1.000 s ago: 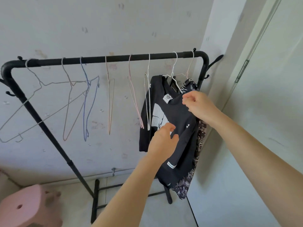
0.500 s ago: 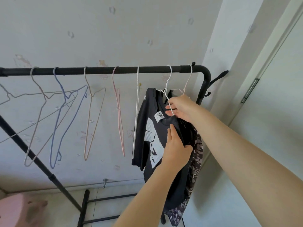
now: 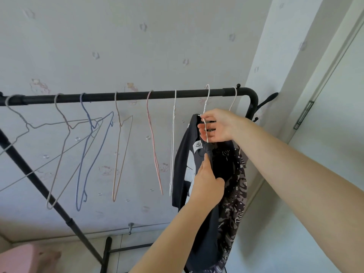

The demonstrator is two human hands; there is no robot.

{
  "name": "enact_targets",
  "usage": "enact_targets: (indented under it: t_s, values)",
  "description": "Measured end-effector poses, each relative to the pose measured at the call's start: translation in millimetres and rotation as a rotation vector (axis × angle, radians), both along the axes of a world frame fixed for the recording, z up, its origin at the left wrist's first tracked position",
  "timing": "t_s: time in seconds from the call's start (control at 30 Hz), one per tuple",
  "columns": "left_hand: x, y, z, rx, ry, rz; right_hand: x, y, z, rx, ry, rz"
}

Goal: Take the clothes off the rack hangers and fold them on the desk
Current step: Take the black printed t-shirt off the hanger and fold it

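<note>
Compared with a second ago, the right hand [image 3: 215,126] is now lifting up from the shoulder of the black printed T-shirt [image 3: 189,164] and closing its fingers around the neck of the thin white wire hanger [image 3: 205,107] just under the black metal rack rail [image 3: 128,95]. The left hand [image 3: 206,182] is also moving up, from the shirt's front to its collar, where it is pinching the dark cloth just below the white label. The view is tilting upward too, so the rail is sitting lower in the picture. That suggests the person is starting to free this shirt from its hanger, with folding not yet begun.

The shirt is hanging near the right end of the rail, with a black-and-grey patterned garment [image 3: 234,194] just behind it on the last hanger. Several bare wire hangers are dangling to the left.

The desk is not showing anywhere. The shirt's hem is being cut off at the bottom edge, the left fingertips are hiding in the cloth, and the hanger's shoulders are lying under the fabric.
</note>
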State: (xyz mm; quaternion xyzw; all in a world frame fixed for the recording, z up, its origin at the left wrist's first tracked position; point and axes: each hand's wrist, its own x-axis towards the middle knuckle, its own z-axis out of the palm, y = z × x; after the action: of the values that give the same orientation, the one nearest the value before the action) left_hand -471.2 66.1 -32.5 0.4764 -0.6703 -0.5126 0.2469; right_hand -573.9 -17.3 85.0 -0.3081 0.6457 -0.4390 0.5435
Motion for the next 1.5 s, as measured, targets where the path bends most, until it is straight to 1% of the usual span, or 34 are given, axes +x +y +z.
enact_targets:
  t_s: [0.13,0.2,0.23,0.33,0.37,0.4,0.5,0.6,0.73,0.8,0.87,0.93,1.03,1.1,1.17,1.23,1.3,1.37,1.43,1.5]
  values:
    - [11,1,14,-0.029,0.07,-0.049,9,4,13,-0.02,0.039,-0.019]
    - [20,7,16,-0.028,0.14,-0.097,12,11,18,-0.032,0.061,-0.049]
    - [23,10,17,-0.017,0.206,-0.107,13,15,21,-0.038,0.057,-0.067]
    - [27,16,22,0.075,0.441,-0.054,10,34,26,-0.038,0.033,-0.119]
    - [27,16,25,0.079,0.488,-0.043,10,40,25,-0.023,0.052,-0.129]
    - [26,15,28,0.059,0.485,-0.046,10,48,25,-0.007,0.072,-0.14]
    - [12,9,31,-0.041,0.338,-0.035,8,79,21,0.017,0.145,-0.175]
    - [-1,1,29,-0.175,0.171,0.024,9,111,22,0.023,0.294,-0.204]
    - [-9,-8,33,-0.387,-0.078,0.124,4,152,22,0.052,0.48,-0.138]
    - [-17,-7,35,-0.49,-0.173,0.146,-5,171,18,0.055,0.481,-0.085]
    - [-22,-2,35,-0.577,-0.245,0.187,-19,188,8,0.065,0.437,-0.036]
    - [-20,2,35,-0.655,-0.299,0.25,-32,201,-4,0.059,0.435,-0.031]
    - [-13,10,34,-0.806,-0.397,0.343,-57,218,-22,0.047,0.559,-0.052]
    - [0,12,35,-0.763,-0.394,0.392,-71,227,-34,0.062,0.603,-0.053]
    - [17,11,38,-0.669,-0.399,0.403,-80,234,-44,0.085,0.574,-0.047]
    - [32,11,42,-0.614,-0.358,0.396,-86,240,-49,0.059,0.534,-0.019]
    - [48,13,47,-0.476,-0.228,0.368,-91,246,-47,-0.018,0.467,0.033]
    - [66,17,52,-0.282,-0.091,0.258,-99,250,-44,-0.1,0.357,0.046]
    - [82,25,53,-0.142,-0.029,0.201,-106,251,-43,-0.149,0.213,0.028]
    - [83,34,53,-0.028,0.05,0.188,-106,246,-46,-0.166,0.14,0.02]
